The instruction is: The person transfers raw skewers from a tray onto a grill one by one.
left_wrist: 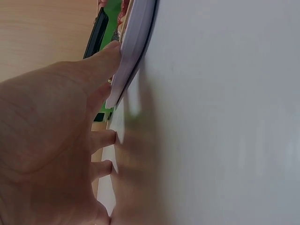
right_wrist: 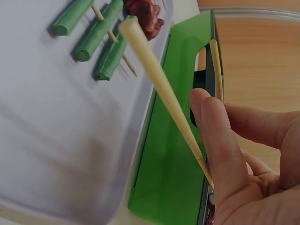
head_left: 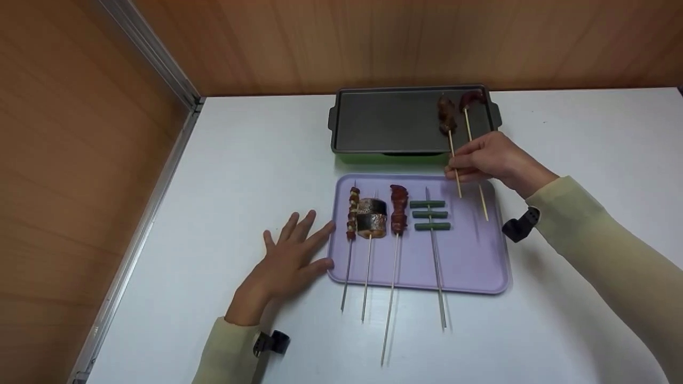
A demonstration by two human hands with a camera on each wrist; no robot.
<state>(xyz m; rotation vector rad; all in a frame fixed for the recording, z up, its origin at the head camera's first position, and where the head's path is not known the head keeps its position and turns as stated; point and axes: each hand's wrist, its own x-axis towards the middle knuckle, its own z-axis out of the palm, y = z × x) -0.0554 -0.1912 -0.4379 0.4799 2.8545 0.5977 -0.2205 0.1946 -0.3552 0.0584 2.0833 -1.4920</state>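
Observation:
My right hand (head_left: pixel 488 160) pinches the stick of a brown meat skewer (head_left: pixel 447 116) between thumb and fingers, its meat over the right part of the grill plate (head_left: pixel 389 120). Beside it, a skewer with a dark red curved piece (head_left: pixel 471 99) rests at the grill's right end, its bare stick (right_wrist: pixel 161 89) passing by the hand and jutting over the tray. With fingers spread, my left hand (head_left: pixel 291 261) lies at the left edge of the lilac tray (head_left: pixel 475 266). In the left wrist view, a fingertip touches the tray's rim (left_wrist: pixel 133 51).
On the tray lie a thin mixed skewer (head_left: pixel 352 210), a wide skewer with dark-skinned chunks (head_left: pixel 372 217), a red meat skewer (head_left: pixel 398 210) and a green-stick skewer (head_left: pixel 431 215). Their handles overhang the tray's near edge. Wood panels (head_left: pixel 373 42) stand behind and left of the white table (head_left: pixel 256 154).

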